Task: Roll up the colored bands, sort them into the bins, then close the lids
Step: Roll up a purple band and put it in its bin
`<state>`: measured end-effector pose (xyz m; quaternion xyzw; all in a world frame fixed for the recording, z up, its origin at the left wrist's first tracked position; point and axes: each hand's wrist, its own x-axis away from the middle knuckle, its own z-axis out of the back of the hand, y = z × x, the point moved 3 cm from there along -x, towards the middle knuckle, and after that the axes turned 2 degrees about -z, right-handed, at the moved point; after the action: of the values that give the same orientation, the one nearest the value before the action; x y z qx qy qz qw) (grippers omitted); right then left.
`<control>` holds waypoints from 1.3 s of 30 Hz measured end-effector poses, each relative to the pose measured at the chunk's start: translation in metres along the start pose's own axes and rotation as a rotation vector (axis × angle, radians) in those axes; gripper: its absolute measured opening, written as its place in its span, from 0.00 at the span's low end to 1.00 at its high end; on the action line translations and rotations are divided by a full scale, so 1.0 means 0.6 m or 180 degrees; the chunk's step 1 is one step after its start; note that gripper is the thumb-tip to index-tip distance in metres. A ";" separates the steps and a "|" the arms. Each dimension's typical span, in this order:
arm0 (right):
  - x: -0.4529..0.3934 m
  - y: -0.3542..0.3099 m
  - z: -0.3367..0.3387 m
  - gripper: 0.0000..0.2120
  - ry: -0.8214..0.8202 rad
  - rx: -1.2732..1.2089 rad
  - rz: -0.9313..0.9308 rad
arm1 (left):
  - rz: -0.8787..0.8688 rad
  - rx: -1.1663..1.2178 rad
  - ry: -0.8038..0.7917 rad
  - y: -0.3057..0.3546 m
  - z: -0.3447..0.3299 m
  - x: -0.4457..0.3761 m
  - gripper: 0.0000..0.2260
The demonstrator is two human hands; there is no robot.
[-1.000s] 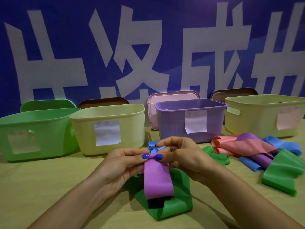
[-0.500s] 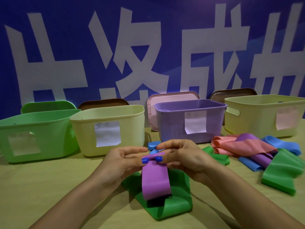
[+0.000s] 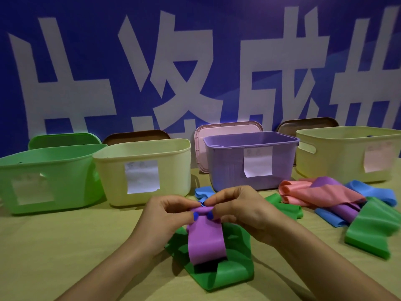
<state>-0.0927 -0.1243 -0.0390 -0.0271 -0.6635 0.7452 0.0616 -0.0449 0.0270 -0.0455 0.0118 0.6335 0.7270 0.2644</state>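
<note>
Your left hand (image 3: 167,216) and right hand (image 3: 238,210) both pinch the rolled top of the purple band (image 3: 205,240) above the desk (image 3: 65,246), fingers curled; it looks soft, stretchy and springy, so grip the roll itself.

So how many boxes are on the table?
4, in a row along the back: the green bin far left, a pale yellow bin next, the purple bin behind the hands, and another yellow bin far right.

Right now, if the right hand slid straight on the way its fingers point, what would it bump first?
Probably the left hand. The right hand points leftward at it; both pinch the purple band, fingertips almost touching.
</note>
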 end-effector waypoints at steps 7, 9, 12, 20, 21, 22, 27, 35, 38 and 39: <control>0.001 -0.002 0.003 0.14 -0.0025 0.0030 0.0040 | 0.0761 0.1401 -0.0436 -0.020 -0.009 -0.003 0.08; -0.001 -0.001 0.004 0.14 -0.0022 -0.0054 0.0016 | 0.0759 0.1407 -0.0369 -0.022 -0.008 -0.004 0.08; -0.003 0.001 0.001 0.12 -0.0096 -0.0240 0.0030 | 0.0647 0.1396 -0.0162 -0.015 -0.006 -0.003 0.09; -0.002 -0.001 0.005 0.09 -0.0154 -0.0512 0.0054 | 0.0244 0.0878 0.0111 -0.007 0.005 -0.004 0.12; -0.001 -0.001 0.004 0.09 -0.0138 -0.0495 0.0057 | 0.0283 0.0956 0.0114 -0.008 0.005 -0.005 0.13; -0.001 -0.001 0.003 0.09 -0.0124 -0.0469 0.0052 | 0.0350 0.1057 0.0101 -0.009 0.003 -0.006 0.12; -0.001 0.000 -0.001 0.11 -0.0059 -0.0485 0.0098 | 0.0820 0.1593 -0.0253 -0.018 -0.004 -0.006 0.12; -0.004 0.000 0.001 0.13 -0.0177 -0.0005 0.0323 | 0.0493 0.1166 0.0020 -0.014 0.005 -0.007 0.10; -0.005 -0.001 0.003 0.11 -0.0074 0.0075 0.0368 | 0.0173 0.0825 0.0102 -0.003 0.011 -0.005 0.10; -0.004 -0.001 0.003 0.09 -0.0011 0.0086 0.0388 | 0.0099 0.0761 0.0095 -0.001 0.011 -0.004 0.10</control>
<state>-0.0903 -0.1266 -0.0381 -0.0653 -0.6505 0.7565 0.0153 -0.0403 0.0323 -0.0440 0.0422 0.7193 0.6504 0.2404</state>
